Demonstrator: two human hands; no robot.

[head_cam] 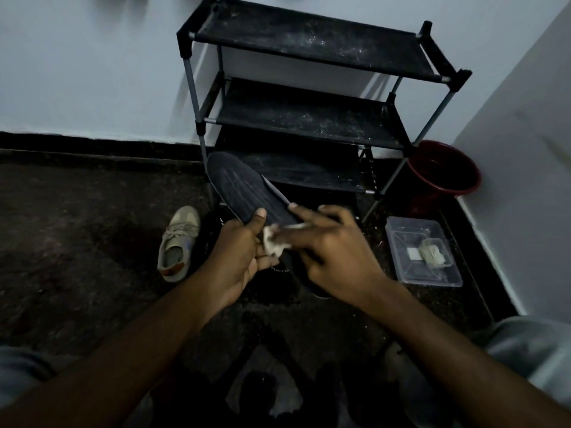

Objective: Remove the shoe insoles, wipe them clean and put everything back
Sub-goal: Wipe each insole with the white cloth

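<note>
Left hand [238, 254] grips long black foam insole [244, 186]; right hand [333, 257] holds small white cloth [273, 244] against it. Hard rub may dislodge insole.

A black three-tier shoe rack [309, 44] was set against the pale wall [77, 72] at upper centre. A dark red bucket [445, 180] was placed just right of it, and a clear plastic container [432, 278] was laid below the bucket on the dark floor [77, 227].
</note>
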